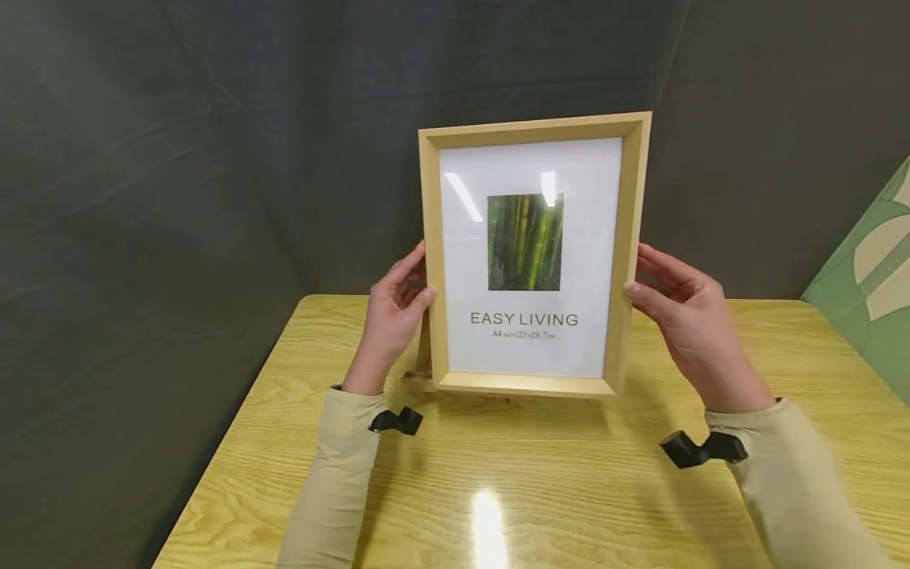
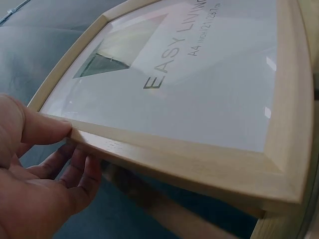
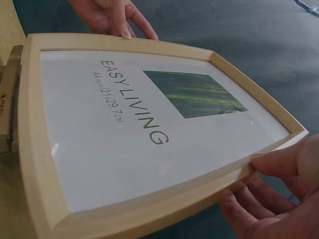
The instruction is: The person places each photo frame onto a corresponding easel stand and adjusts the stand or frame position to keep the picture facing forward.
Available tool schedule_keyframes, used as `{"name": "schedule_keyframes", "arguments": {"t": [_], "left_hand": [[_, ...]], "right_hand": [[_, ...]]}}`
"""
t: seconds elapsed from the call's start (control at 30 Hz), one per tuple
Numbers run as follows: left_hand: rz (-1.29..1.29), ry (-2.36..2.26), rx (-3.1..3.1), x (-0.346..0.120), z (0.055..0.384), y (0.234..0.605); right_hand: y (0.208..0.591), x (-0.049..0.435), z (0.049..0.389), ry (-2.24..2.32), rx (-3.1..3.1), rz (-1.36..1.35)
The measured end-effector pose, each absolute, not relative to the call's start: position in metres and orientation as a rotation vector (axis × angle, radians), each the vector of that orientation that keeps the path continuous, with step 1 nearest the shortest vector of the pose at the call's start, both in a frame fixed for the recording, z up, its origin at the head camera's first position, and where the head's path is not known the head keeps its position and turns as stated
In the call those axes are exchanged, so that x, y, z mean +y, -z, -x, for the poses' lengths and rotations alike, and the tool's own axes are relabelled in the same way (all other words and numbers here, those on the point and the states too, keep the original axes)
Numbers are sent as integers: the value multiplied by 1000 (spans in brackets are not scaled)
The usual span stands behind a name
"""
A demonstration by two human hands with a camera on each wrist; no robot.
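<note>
Between both hands stands a picture frame of pale wood, upright and slightly tilted, its white sheet showing a bamboo picture and "EASY LIVING". My left hand grips the left side, thumb on the front edge; in the left wrist view its fingers curl beneath that side. On the opposite side, my right hand pinches the edge, with the thumb in front in the right wrist view. A wooden easel is mostly hidden behind the frame. Whether the frame's bottom rests on the easel ledge, I cannot tell.
Under the easel spreads a light wood-grain table, with a glare spot near the front. A dark cloth hangs behind and to the left. Green leaf-patterned material stands at the right. Black devices sit on both wrists.
</note>
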State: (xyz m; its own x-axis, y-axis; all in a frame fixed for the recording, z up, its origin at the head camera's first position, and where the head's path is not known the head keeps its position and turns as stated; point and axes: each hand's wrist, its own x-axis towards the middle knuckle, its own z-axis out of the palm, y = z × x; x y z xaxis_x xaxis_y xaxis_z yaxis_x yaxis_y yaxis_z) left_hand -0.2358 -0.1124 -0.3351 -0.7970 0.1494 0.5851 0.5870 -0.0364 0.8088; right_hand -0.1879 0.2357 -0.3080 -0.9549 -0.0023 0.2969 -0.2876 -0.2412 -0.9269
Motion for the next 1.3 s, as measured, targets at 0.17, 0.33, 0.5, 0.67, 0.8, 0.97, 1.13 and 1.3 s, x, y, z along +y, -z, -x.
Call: {"name": "schedule_keyframes", "arguments": {"t": [0.17, 0.33, 0.5, 0.67, 0.8, 0.97, 1.13, 1.3], "left_hand": [[779, 1887, -1926, -126, 238, 335], [778, 1888, -1917, -136, 242, 336], [758, 1861, -1911, -142, 247, 340], [715, 1822, -1940, -147, 250, 344], [677, 1823, -1954, -150, 252, 346], [645, 1827, -1958, -149, 251, 346], [619, 1813, -1967, -147, 250, 346], [600, 1811, -1980, -144, 248, 344]], "right_hand": [[313, 223, 193, -2298, -1816, -367], [318, 212, 199, -2288, -1809, -379], [323, 203, 205, -2264, -1821, -363], [330, 195, 211, -2244, -1844, -344], [335, 190, 213, -2232, -1843, -339], [336, 188, 213, -2233, -1836, -316], [337, 188, 214, -2215, -1846, -299], [337, 190, 215, -2198, -1854, -307]]}}
